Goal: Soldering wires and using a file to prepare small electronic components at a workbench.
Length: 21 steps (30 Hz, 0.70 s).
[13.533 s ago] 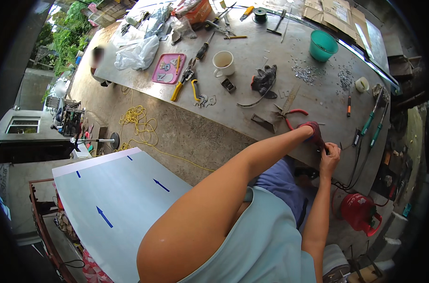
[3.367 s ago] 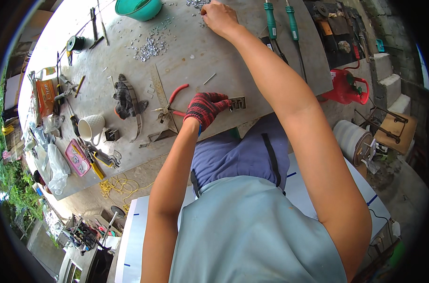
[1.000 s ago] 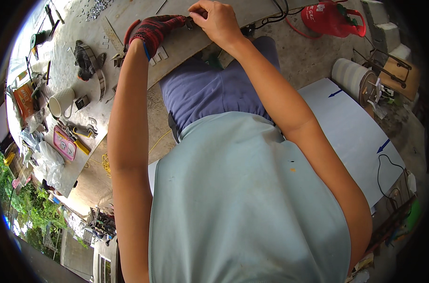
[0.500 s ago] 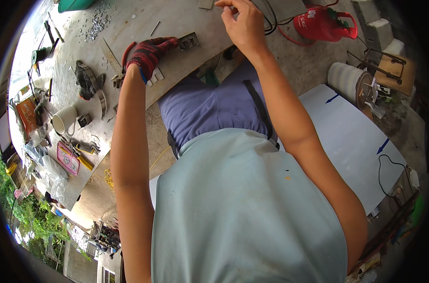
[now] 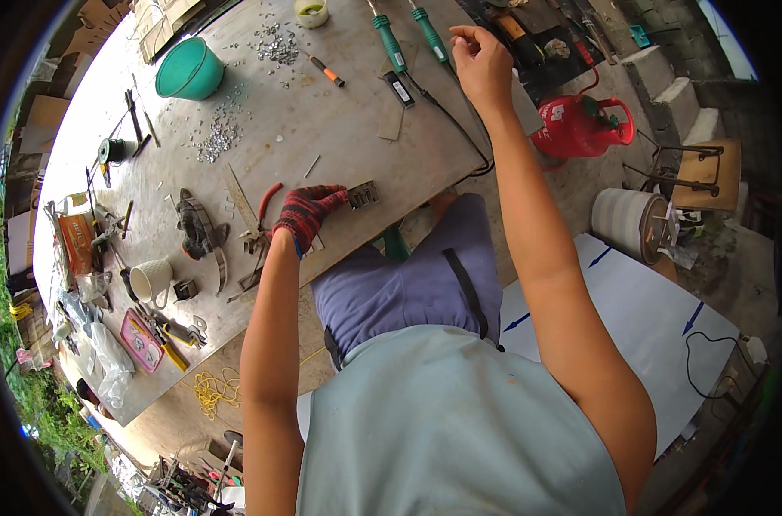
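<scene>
With the view swung back over the workbench, the gloved left hand now pins the small metal frame near the bench's front edge, while the bare right hand, lifted beyond it beside the green-handled tools, keeps its fingertips pinched together, on what I cannot tell.

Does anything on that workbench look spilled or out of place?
Yes: small silvery bits lie scattered loose over the bench beside the green bowl, like a spill. Tools lie about unsorted too.
</scene>
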### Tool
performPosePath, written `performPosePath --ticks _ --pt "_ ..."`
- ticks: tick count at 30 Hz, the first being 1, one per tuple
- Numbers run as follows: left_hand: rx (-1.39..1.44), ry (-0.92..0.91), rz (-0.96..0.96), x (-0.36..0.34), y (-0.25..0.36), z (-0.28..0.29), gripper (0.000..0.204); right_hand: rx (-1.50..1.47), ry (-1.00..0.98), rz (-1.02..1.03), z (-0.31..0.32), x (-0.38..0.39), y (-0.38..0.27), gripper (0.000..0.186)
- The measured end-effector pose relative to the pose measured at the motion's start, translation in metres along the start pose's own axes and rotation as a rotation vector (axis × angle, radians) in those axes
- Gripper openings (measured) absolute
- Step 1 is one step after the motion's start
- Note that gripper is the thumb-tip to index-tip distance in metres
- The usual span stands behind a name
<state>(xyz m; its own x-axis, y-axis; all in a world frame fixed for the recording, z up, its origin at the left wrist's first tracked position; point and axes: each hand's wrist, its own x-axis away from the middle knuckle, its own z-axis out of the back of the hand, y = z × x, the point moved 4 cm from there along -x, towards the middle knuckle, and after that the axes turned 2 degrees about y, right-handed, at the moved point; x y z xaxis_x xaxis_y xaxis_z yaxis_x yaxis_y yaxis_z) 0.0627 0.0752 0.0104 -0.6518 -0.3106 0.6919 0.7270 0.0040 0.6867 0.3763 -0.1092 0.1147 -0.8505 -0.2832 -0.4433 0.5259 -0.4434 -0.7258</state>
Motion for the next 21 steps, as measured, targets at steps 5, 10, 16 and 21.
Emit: performPosePath --ticks 5,10,16,21 --pt "0.042 -0.023 -0.014 -0.005 -0.009 -0.001 0.039 0.115 -0.145 0.074 -0.06 -0.006 0.006 0.02" --pt "0.032 -0.005 0.029 -0.006 -0.01 0.001 0.037 0.264 -0.277 -0.038 -0.118 0.006 0.009 0.036" --pt "0.088 0.012 -0.003 -0.002 -0.018 0.007 0.038 0.385 -0.304 -0.103 -0.159 0.007 0.008 0.023" --pt "-0.054 -0.036 0.004 -0.005 0.003 0.0 0.039 0.377 -0.249 -0.242 -0.143 -0.014 0.064 0.028"
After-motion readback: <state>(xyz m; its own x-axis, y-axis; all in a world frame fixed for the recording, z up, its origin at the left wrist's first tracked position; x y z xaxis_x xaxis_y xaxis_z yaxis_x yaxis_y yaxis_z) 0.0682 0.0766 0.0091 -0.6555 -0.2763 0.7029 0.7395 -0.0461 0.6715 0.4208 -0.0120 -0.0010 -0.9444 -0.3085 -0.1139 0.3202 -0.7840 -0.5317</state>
